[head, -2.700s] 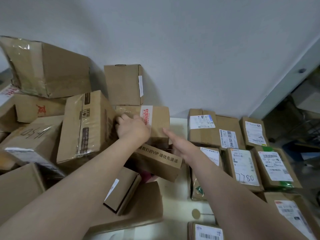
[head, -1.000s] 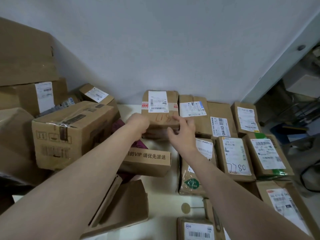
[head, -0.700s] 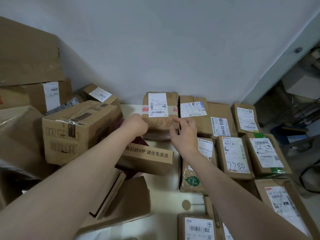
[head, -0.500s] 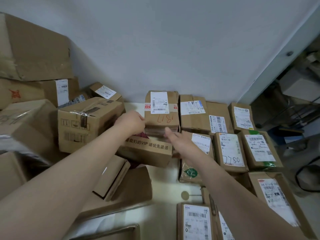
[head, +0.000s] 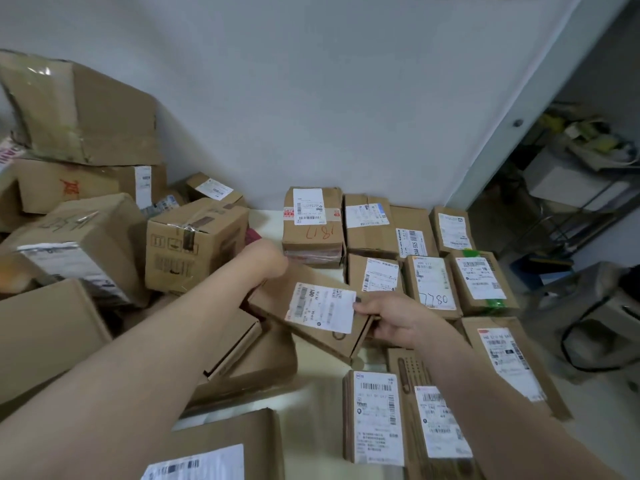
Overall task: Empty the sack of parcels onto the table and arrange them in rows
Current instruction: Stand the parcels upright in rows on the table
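We can't read the label (head: 320,307) on the flat parcel (head: 311,315): print too blurred. Left hand (head: 268,259) fingers are hidden behind that parcel's far end. Below the parcel, the nearest box (head: 221,452) is cut by the bottom edge. Left of it, the pile (head: 76,216) runs off frame.

A white table (head: 320,384) stands against the wall. On its right, labelled parcels (head: 429,285) lie flat in rows, touching. On its left, brown boxes (head: 194,244) sit jumbled and stacked. A bare strip shows between them.
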Motion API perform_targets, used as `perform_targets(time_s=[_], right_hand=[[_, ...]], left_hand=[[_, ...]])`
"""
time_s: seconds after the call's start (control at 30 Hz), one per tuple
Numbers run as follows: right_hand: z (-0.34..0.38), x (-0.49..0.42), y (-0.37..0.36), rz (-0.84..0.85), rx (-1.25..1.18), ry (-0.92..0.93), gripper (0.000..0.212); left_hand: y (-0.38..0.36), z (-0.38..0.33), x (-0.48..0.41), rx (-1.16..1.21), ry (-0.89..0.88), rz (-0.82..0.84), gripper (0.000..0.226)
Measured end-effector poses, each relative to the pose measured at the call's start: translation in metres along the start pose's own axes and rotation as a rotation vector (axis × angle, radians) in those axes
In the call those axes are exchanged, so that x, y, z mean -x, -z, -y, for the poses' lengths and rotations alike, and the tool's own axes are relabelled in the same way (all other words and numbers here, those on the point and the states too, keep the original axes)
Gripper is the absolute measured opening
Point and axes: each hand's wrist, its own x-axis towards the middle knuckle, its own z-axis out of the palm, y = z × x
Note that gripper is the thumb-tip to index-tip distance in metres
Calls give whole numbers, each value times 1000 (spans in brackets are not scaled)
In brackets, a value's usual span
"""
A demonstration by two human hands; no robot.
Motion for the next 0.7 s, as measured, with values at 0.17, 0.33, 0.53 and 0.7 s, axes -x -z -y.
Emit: perform_targets(time_s=[0.17,0.33,0.53,0.7], right_hand=[[-10,10,25,-371,-96,87,17],[-37,6,20,-416,122,280,29],[-68,-17,-20,-274,106,216,29],[-70,-27,-32,-261,177,180,25]], left_hand=[[-36,-8,2,33,-108,-61,46],[-69,-4,-2,-325,-238,41,60],[-75,11,-13,-524,-350,144,79],[-70,14,-19,-690,-373,42,55]])
